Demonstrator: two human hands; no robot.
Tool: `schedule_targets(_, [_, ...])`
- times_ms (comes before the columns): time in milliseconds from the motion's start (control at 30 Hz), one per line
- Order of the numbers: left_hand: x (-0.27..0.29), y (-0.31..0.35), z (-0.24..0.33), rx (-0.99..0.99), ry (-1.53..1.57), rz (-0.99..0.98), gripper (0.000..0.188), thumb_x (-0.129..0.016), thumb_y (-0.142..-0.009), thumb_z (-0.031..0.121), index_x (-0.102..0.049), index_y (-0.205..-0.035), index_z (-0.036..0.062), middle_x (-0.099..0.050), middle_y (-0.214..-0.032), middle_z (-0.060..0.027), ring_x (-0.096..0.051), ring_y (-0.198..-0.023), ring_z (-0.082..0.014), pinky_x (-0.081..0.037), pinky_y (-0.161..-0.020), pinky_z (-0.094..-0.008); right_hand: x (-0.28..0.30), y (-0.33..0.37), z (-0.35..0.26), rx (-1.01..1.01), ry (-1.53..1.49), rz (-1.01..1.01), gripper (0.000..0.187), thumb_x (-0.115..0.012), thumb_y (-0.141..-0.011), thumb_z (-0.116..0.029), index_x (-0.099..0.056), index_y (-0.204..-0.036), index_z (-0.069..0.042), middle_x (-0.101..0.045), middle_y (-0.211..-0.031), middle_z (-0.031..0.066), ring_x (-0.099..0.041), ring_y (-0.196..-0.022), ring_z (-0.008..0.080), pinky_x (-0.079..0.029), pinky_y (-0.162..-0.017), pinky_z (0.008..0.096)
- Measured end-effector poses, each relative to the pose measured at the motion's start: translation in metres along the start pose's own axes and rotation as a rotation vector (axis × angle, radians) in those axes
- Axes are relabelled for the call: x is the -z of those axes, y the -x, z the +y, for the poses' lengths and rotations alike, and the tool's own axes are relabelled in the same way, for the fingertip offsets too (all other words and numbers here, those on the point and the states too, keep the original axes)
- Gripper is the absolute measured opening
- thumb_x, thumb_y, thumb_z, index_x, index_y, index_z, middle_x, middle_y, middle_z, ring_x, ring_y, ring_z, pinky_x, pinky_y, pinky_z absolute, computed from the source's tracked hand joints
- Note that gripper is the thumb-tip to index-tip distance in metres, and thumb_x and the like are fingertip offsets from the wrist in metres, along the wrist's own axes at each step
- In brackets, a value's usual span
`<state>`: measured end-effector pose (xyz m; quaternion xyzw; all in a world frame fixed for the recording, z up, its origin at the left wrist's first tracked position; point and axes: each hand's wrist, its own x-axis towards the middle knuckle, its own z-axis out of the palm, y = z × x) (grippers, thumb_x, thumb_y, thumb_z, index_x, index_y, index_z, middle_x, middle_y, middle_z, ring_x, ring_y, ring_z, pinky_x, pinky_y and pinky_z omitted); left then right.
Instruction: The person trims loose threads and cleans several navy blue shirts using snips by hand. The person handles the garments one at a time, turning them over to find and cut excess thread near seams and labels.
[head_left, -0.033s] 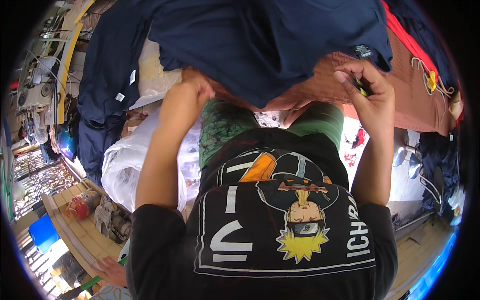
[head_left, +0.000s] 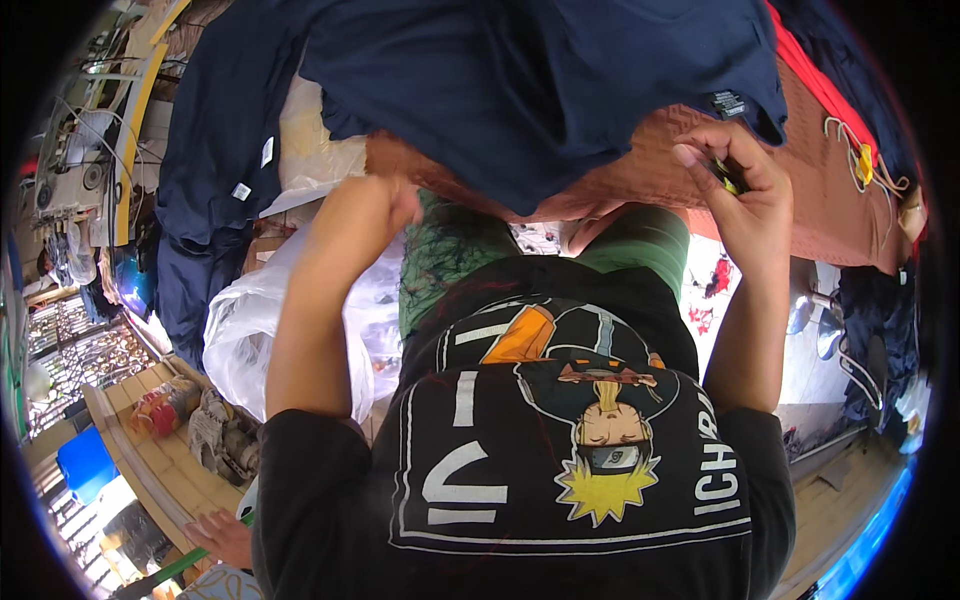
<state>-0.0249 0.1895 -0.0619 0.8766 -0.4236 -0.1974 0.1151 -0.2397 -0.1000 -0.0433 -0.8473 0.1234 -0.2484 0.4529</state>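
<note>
A navy blue garment [head_left: 520, 90] lies spread over the brown-covered surface [head_left: 830, 190] ahead of me, one pointed part hanging over the near edge. Near its right corner shows a dark printed label [head_left: 727, 104]. My right hand [head_left: 752, 190] is just below that label, its fingers curled round a small black-and-yellow tool [head_left: 728, 180], mostly hidden in the palm. Thumb and index finger are bent toward each other beside the cloth. Left of the garment's point, my left hand [head_left: 365, 215] is raised above my lap, apart from the cloth. Its fingers look bent inward, slightly blurred; any content is hidden.
More navy garments [head_left: 210, 150] with white tags hang at the left. A clear plastic bag [head_left: 245, 330] sits below them. At the right lie a red strip [head_left: 825, 75] and cords [head_left: 880, 170]. Another person's hand [head_left: 222, 535] is at the lower left, near a wooden bench [head_left: 130, 430].
My left hand has moved slightly down, toward me and away from the cloth. The right hand stays in nearly the same place with the small tool.
</note>
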Motion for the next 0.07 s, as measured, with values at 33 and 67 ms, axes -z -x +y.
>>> schedule_targets(33, [0.0138, 0.0112, -0.0017, 0.02, -0.071, -0.219, 0.023, -0.077, -0.073, 0.015, -0.07, -0.092, 0.0053, -0.07, -0.077, -0.0099, -0.067, -0.069, -0.0204, -0.051, -0.066, -0.0321, 0.0012, -0.0002, 0.0009, -0.036, 0.017, -0.018, 0.009, -0.067, -0.087, 0.003, -0.064, -0.095, 0.002, -0.064, -0.091, 0.001, -0.057, -0.087, 0.0069, -0.043, -0.08, 0.0205])
schedule_targets(67, [0.0213, 0.0149, -0.0018, 0.21, -0.062, -0.406, 0.02, -0.075, -0.078, 0.019, -0.073, -0.094, 0.0077, -0.071, -0.077, -0.0117, -0.068, -0.07, -0.0187, -0.052, -0.069, -0.0332, 0.002, -0.0008, 0.0014, -0.072, 0.034, -0.035, 0.008, -0.067, -0.087, 0.002, -0.064, -0.095, 0.002, -0.065, -0.093, 0.0018, -0.057, -0.088, 0.0069, -0.043, -0.081, 0.0205])
